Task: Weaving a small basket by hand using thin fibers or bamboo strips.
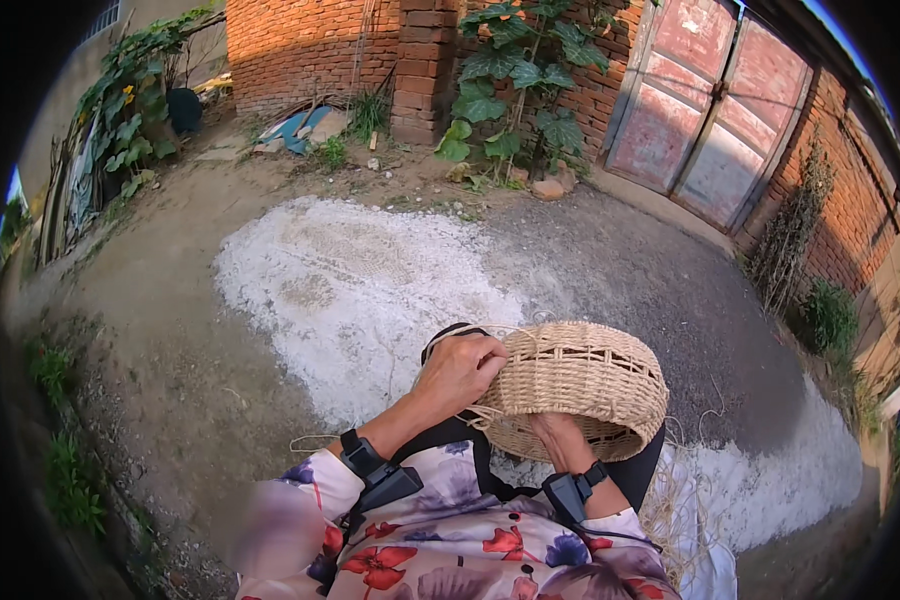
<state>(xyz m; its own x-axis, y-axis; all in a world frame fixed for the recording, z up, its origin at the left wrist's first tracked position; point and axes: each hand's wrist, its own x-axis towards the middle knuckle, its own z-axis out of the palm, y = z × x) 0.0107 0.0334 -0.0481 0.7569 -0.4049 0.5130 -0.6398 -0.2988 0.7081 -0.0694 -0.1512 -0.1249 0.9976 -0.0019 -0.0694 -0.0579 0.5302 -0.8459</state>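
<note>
A round woven basket (580,365) of pale straw-coloured cord lies tilted on its side over my dark-trousered lap, its opening facing me. At its left edge my left hand (462,368) is closed in a pinch, the fingertips against the weave. A thin loose cord strand (485,327) curves above that hand to the basket; the fingers partly hide what they grip. My right hand (558,428) reaches in through the basket's opening, so only its wrist and back edge show. Its fingers are hidden inside.
Loose cord strands (675,515) lie over a white sheet (708,560) at my right. White powdery material (350,270) covers the ground ahead, with dark gravel (650,270) beside it. Beyond stand a brick wall (310,50), a leafy plant (515,75) and a worn metal double door (710,100).
</note>
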